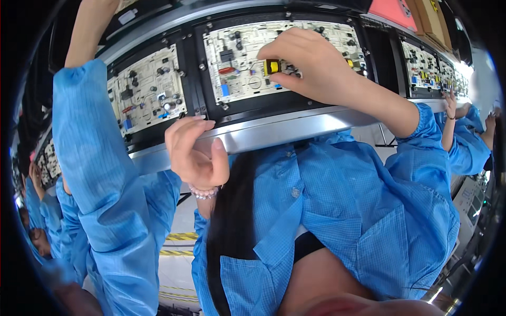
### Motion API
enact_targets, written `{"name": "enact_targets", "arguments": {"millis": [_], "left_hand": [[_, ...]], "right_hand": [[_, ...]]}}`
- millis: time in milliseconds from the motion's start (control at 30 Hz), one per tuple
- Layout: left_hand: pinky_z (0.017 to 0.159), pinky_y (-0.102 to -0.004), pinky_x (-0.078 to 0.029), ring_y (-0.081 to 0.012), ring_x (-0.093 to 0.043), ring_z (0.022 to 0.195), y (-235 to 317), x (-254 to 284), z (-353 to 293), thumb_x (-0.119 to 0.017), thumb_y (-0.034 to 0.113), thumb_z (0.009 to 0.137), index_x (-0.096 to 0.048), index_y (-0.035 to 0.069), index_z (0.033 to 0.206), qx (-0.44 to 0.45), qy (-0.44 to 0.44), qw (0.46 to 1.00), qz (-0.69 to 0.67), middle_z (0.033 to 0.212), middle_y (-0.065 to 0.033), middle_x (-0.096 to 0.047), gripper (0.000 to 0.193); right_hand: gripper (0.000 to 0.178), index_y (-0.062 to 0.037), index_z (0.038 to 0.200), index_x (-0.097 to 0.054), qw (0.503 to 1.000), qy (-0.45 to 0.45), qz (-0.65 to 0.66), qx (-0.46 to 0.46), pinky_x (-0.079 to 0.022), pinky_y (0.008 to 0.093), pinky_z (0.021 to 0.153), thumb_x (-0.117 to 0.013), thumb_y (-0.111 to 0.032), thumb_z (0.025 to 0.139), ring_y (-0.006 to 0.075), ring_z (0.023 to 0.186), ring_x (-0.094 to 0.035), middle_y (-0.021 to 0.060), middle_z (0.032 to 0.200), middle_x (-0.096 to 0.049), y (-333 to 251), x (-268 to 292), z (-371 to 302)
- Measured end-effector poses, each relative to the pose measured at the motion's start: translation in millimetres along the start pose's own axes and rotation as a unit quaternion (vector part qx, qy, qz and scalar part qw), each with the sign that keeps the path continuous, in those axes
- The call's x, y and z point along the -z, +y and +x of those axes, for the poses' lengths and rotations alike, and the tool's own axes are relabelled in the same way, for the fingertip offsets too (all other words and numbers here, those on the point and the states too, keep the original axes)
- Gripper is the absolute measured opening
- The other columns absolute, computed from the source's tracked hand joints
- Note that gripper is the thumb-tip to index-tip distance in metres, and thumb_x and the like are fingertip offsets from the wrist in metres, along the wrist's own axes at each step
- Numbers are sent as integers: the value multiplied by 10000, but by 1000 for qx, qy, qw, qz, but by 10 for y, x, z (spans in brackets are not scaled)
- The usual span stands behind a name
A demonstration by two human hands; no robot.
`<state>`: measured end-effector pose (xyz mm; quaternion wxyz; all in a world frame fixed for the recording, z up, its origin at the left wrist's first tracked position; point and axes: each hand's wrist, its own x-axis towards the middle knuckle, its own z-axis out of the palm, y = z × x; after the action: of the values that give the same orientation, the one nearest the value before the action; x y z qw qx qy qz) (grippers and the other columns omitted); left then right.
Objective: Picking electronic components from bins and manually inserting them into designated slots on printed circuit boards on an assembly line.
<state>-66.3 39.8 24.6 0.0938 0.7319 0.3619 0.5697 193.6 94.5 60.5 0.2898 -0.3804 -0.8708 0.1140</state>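
Note:
My right hand (316, 63) is over a pale circuit board (240, 89), with thumb and index finger closed on a small yellow-and-black transformer (273, 67). Whether the part touches the board I cannot tell. The hand hides some of the board's middle. A red part (226, 70) and a blue block (225, 90) sit on the board left of the fingers. My left hand (197, 152), a beaded bracelet at its wrist, leans at the metal rail (279, 125) below the board. Its fingers are loosely curled, the thumb stands apart, and nothing shows in it.
Another populated board (145, 89) lies in a black frame to the left. A co-worker's blue sleeve (100, 137) reaches across that side. More boards (421, 66) continue along the line at right, near another person's hand (450, 104). A pink bin (391, 13) stands beyond.

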Motion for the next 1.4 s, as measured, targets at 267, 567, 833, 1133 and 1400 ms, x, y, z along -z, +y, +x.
{"name": "enact_targets", "arguments": {"millis": [267, 567, 833, 1133, 1400], "left_hand": [[747, -396, -506, -316, -638, 800, -35, 86, -8, -634, 25, 685, -614, -9, 1005, -25, -25, 999, -6, 845, -118, -677, 322], [734, -387, -509, -316, -644, 784, -78, 103, 11, -623, 7, 667, -614, -6, 995, -34, -27, 999, -9, 848, -114, -677, 329], [726, -379, -508, -312, -642, 794, -86, 121, -2, -619, 0, 657, -621, -15, 985, -37, -24, 999, -3, 852, -116, -671, 328], [724, -381, -512, -312, -635, 801, -90, 165, 42, -627, 3, 663, -630, -20, 970, -40, -29, 999, 12, 855, -132, -668, 308], [754, -399, -504, -321, -618, 849, -53, 235, 237, -654, 35, 695, -646, -6, 962, -38, -125, 990, 48, 884, -136, -645, 270]], "right_hand": [[258, -111, 949, -642, 997, -22, -66, -28, -424, 384, 897, -776, -106, 729, 238, 1028, -579, 6, 941, -646, -22, -86, -31], [225, -118, 927, -707, 996, 18, -83, -29, -410, 367, 900, -796, -119, 720, 212, 1014, -573, -26, 943, -699, 15, -144, -72], [230, -116, 917, -718, 997, 34, -72, -19, -411, 352, 882, -812, -115, 708, 217, 970, -567, -25, 930, -718, 73, -180, -111], [250, -108, 931, -726, 999, 27, -39, 4, -430, 341, 854, -823, -128, 701, 226, 930, -567, -13, 913, -723, 198, -194, -120], [226, -121, 996, -708, 986, 15, -154, 57, -404, 444, 959, -725, -167, 775, 316, 1099, -537, 59, 1212, -619, -39, 123, -14]]}}
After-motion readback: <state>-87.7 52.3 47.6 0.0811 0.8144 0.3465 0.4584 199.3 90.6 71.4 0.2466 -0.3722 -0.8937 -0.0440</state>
